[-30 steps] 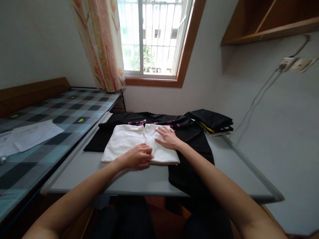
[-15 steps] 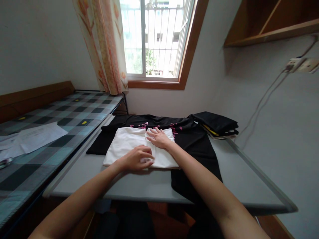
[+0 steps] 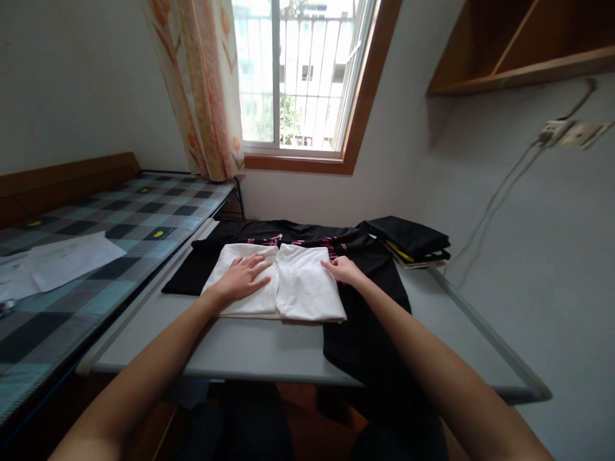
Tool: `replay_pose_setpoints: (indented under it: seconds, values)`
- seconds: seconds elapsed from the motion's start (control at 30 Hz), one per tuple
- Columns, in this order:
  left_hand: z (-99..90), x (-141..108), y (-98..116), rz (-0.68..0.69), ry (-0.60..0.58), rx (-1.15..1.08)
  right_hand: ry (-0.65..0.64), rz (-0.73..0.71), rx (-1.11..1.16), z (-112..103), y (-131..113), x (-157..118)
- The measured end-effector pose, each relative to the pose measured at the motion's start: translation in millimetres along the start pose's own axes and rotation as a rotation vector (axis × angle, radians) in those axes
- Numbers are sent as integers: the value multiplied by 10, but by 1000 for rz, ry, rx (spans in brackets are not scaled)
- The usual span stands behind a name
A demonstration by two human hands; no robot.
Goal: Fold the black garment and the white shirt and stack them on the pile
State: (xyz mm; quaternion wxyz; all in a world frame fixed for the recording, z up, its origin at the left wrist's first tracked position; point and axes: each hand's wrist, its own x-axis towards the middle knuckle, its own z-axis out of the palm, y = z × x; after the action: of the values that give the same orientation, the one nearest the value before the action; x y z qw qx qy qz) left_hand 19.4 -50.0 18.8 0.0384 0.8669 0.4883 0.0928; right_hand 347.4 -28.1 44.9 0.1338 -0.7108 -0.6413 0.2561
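Observation:
A white folded garment [image 3: 307, 291] lies on a black shirt [image 3: 372, 301] with pink lettering, spread over the table. A crease runs down the white cloth's middle. My left hand [image 3: 243, 276] rests flat on its left half, fingers spread. At the right edge, my right hand [image 3: 343, 269] has thumb and fingers closed on the white cloth's border. The black shirt reaches out from under the white cloth on both sides and hangs over the table's front edge at the right.
The grey table [image 3: 250, 349] stands below a barred window. Dark folded clothes [image 3: 408, 238] are stacked at its back right corner. On the left is a bed with a checked mattress [image 3: 96, 256] and papers [image 3: 72, 259]. A wooden shelf [image 3: 528, 70] and a socket with cable [image 3: 552, 133] are on the right wall.
My left hand has moved left and flattened on the cloth. My right hand has moved from the cloth's middle to its right edge and closed on it.

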Motion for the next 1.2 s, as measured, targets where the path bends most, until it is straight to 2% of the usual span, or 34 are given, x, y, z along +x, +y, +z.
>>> replay_pose_setpoints:
  seconds: [0.07, 0.13, 0.23, 0.33, 0.43, 0.53, 0.6, 0.67, 0.73, 0.83, 0.93, 1.07, 1.2]
  values:
    - [-12, -3, -37, 8, 38, -35, -35, -53, 127, 61, -29, -3]
    - [-48, -6, -123, -14, 144, -87, -10, -111, 255, 107, -63, -11]
    - [-117, -7, -299, -148, 348, -109, 8, -69, 367, 149, -86, -33]
    - [-172, -15, -460, -296, 477, -120, 36, -57, 389, 149, -99, -62]
    - [-203, -36, -556, -358, 571, -184, 145, -191, 446, 24, -118, -84]
    - [-212, -49, -566, -375, 640, -256, 236, -240, 476, -266, -39, -95]
    - [-204, -44, -525, -367, 630, -288, 243, -194, 461, -479, 133, -103]
    - [-184, -30, -459, -332, 571, -301, 232, -86, 405, -632, 391, -124]
    - [-156, -15, -386, -280, 493, -302, 134, 111, 332, -694, 672, -162]
    - [-107, 0, -297, -212, 397, -311, -20, 210, 410, -676, 959, -223]
    - [-67, 3, -250, -173, 327, -350, -86, 213, 392, -654, 990, -255]
    - [-49, -2, -229, -155, 291, -381, -122, 194, 378, -658, 844, -307]
    - [-42, -9, -235, -155, 298, -386, -68, 196, 376, -671, 717, -379]
